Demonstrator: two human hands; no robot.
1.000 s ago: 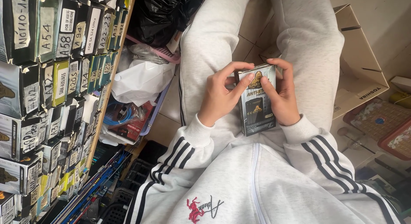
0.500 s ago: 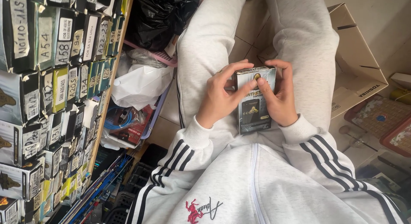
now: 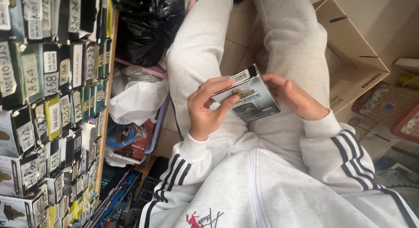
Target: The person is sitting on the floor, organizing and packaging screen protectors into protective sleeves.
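I sit with my knees apart in light grey trousers and a grey striped-sleeve top. My left hand (image 3: 208, 107) grips a small flat grey-and-black printed box (image 3: 247, 96) over my lap, thumb on its front face, fingers along its top edge. The box is tilted sideways, its long side turned toward the left. My right hand (image 3: 296, 97) lies against the box's right end, fingers partly hidden behind it, palm facing up.
A shelf wall of several labelled black boxes (image 3: 48, 101) fills the left. A black plastic bag (image 3: 148, 23), a white bag (image 3: 137, 99) and a coil of blue cable (image 3: 120, 136) lie beside my left leg. An open cardboard carton (image 3: 349, 58) stands at right.
The box stood upright between both hands; it has now been turned and tilted sideways, with my left hand carrying it and my right hand loosened at its end. The view shifted slightly.
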